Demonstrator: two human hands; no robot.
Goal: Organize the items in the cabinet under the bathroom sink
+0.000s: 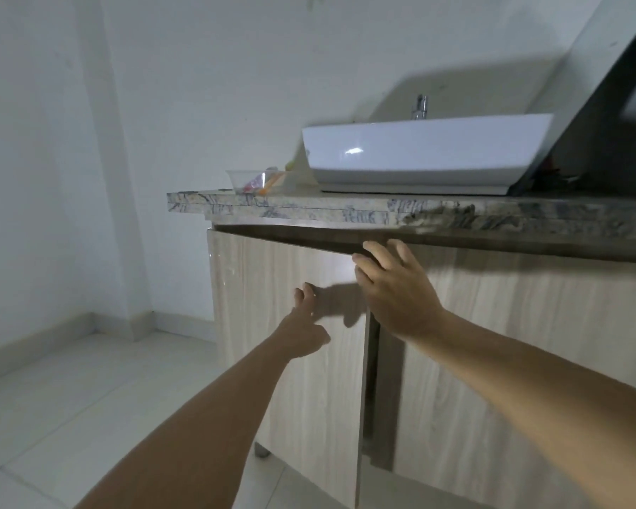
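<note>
Two bare forearms reached forward from the bottom of the view toward the cabinet under the sink. The left hand (303,325) hovered in front of the left door (291,361), its fingers loosely curled and holding nothing; whether the fingertips touched the panel could not be told. The right hand (393,288) lay at the top corner of that same door, fingers spread and hooked over its upper edge. The left door stood slightly ajar, leaving a dark narrow gap between it and the right door (511,361), which sat flush. Nothing inside the cabinet could be made out through the gap. A short metal leg (262,450) showed under the left door on the pale tiled floor (70,398).

Above the doors ran the marbled stone bench (346,211). On it stood a clear plastic tub (254,181) holding small red and orange items, too blurred to name. Beside it sat the white basin (419,152), with a chrome tap (421,106) behind. A dark-framed mirror (603,115) rose at the right against the white wall (199,86).
</note>
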